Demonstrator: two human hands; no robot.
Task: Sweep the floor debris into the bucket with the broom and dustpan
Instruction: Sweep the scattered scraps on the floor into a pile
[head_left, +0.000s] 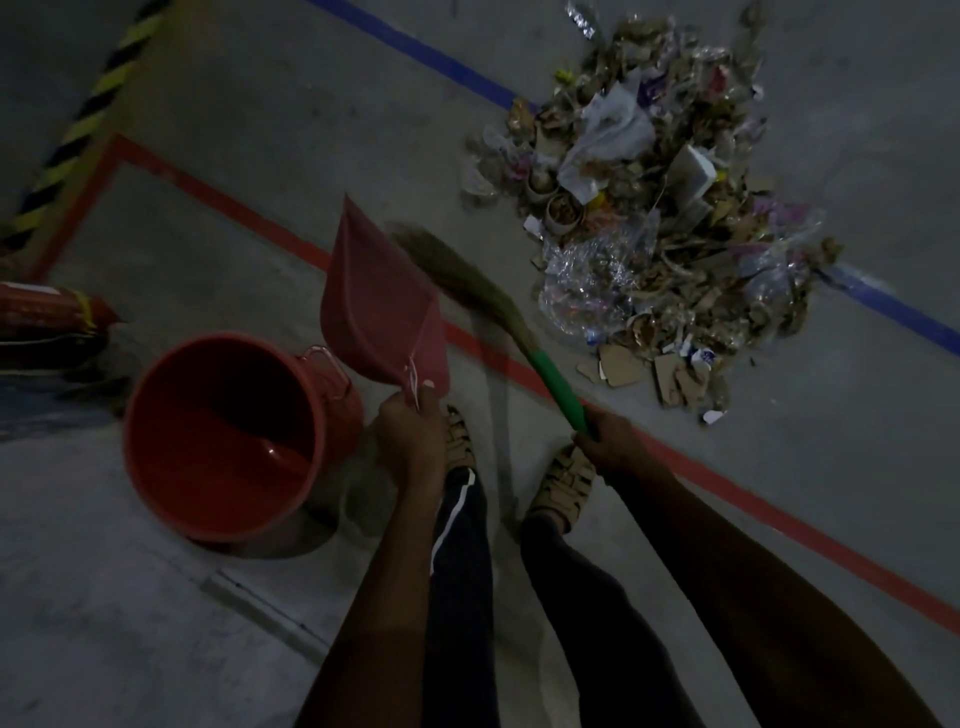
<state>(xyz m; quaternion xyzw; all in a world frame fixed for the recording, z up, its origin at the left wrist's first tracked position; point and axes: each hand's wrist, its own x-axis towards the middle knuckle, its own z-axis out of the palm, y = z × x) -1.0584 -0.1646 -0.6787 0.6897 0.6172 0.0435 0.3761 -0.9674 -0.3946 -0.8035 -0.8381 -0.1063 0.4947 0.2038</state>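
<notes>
My left hand (410, 434) grips the handle of a pink dustpan (379, 301), which is lifted off the floor with its mouth pointing away, just right of the red bucket (156, 467). The bucket stands upright on the floor at the left and looks empty inside. My right hand (610, 441) holds the green handle of a grass broom (467, 283); its blurred bristles hang in the air beside the dustpan. A big pile of debris (660, 208), made of cardboard scraps, plastic wrap, paper and cups, lies on the floor at the upper right, apart from both tools.
Red tape line (779, 525) and a blue line (431, 54) cross the concrete floor. Yellow-black hazard striping (88, 119) runs at the upper left. A red cylindrical object (47, 322) lies at the left edge. My sandalled feet (563, 483) stand by the red line.
</notes>
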